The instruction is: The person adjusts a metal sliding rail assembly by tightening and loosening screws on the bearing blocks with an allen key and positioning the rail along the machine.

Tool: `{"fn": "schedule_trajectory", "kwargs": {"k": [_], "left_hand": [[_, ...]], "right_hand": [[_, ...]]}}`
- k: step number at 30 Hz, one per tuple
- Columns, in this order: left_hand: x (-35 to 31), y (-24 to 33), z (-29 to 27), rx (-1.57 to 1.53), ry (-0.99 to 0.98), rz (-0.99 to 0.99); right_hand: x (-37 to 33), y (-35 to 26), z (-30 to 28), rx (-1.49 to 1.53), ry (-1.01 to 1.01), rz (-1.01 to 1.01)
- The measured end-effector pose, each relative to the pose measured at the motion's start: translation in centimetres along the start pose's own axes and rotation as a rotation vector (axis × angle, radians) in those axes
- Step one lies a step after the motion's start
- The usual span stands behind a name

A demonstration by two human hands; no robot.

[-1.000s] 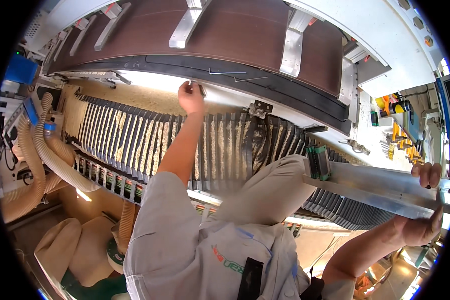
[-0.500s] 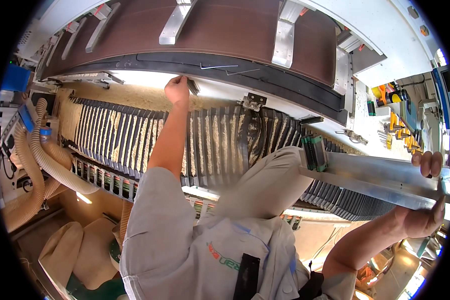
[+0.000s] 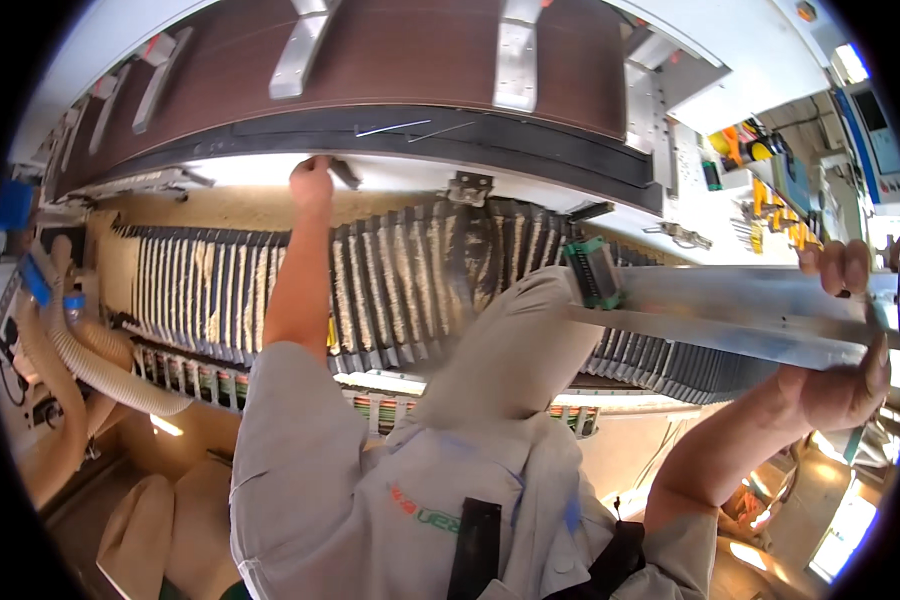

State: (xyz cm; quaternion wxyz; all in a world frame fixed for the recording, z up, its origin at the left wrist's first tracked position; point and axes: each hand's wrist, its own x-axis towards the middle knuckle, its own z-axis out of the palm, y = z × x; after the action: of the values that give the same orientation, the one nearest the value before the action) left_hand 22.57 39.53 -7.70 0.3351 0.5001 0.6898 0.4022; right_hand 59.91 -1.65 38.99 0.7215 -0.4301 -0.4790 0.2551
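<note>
At the lower edge of the long machine bed, my left hand is closed, its fingers turned away so that their contents are hidden. Right beside it a small dark metal piece sticks out from the bed's white edge. My right hand grips the right end of a long silvery metal beam, with fingers above and the thumb side below. The beam's other end carries a green and black block and lies by my raised knee.
Below the bed runs a ribbed black bellows cover strewn with wood shavings. Two thin metal rods lie on the black rail. Metal arms cross the brown panel. Beige hoses hang at left; yellow clamps stand at right.
The whole view has shifted, so the machine and both hands sit further left and higher. My left hand stays by the dark piece, and my right hand keeps its grip on the beam.
</note>
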Motion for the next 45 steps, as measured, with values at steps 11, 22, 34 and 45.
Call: {"fn": "schedule_trajectory", "kwargs": {"k": [11, 22, 34, 45], "left_hand": [[-25.2, 18.4, -1.2, -0.617, -0.682, 0.298], [-34.5, 23.7, 0.4, -0.654, -0.619, 0.627], [-36.2, 24.5, 1.0, -0.747, -0.484, 0.549], [-37.2, 22.8, 1.1, -1.052, -0.625, 0.263]], "right_hand": [[0.1, 0.3, 0.7, 0.027, -0.02, 0.001], [-0.1, -0.1, 1.2, 0.013, -0.02, 0.0], [-0.6, -1.1, -0.4, -0.129, -0.124, 0.037], [0.7, -0.2, 2.6, 0.007, -0.143, 0.041]]}}
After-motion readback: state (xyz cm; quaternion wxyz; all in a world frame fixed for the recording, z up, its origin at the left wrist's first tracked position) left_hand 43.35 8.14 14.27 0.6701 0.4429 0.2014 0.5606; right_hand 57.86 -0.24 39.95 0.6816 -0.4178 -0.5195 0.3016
